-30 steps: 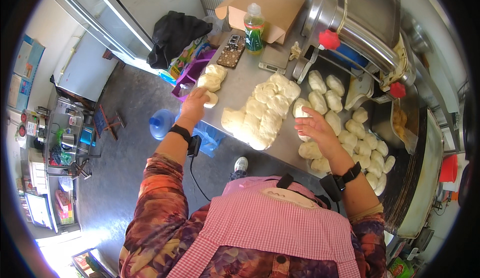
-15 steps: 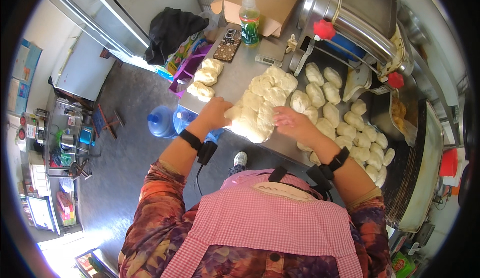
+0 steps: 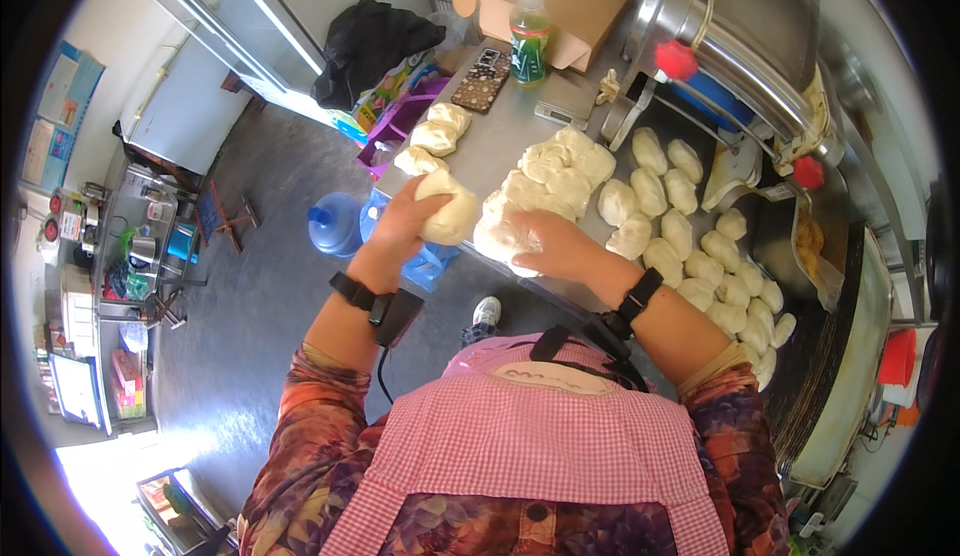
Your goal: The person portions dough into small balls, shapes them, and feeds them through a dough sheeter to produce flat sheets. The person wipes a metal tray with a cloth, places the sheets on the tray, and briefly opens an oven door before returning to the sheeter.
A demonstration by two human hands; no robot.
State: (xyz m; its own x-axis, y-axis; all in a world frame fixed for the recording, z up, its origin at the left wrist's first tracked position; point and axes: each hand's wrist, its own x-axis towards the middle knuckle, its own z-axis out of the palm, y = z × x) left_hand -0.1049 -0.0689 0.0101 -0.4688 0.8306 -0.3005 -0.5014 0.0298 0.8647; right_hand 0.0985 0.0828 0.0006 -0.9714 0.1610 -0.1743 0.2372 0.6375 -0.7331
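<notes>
My left hand (image 3: pixel 396 224) is wrapped round a smooth, pale dough ball (image 3: pixel 452 214), held just off the left edge of the large dough mass (image 3: pixel 562 171). That mass is a cluster of soft lumps pressed against each other near the table's front edge. My right hand (image 3: pixel 556 244) grips the near side of it, with the fingers curled onto the dough and the fingertips partly hidden. Beyond my left hand, several dough pieces (image 3: pixel 436 137) lie in a short row. To the right, many shaped dough pieces (image 3: pixel 676 232) lie close together.
The metal table (image 3: pixel 500 121) also carries a patterned phone (image 3: pixel 480 82), a green-labelled bottle (image 3: pixel 529 44), a small scale (image 3: pixel 565 111) and a cardboard box (image 3: pixel 560 1). A steel machine (image 3: pixel 745 46) with red knobs stands at the back right. Blue water jugs (image 3: pixel 335 224) stand on the floor.
A dough ball has come away from the mass in my left hand, which has moved left and away from my right hand. My right hand has shifted left along the dough's near side.
</notes>
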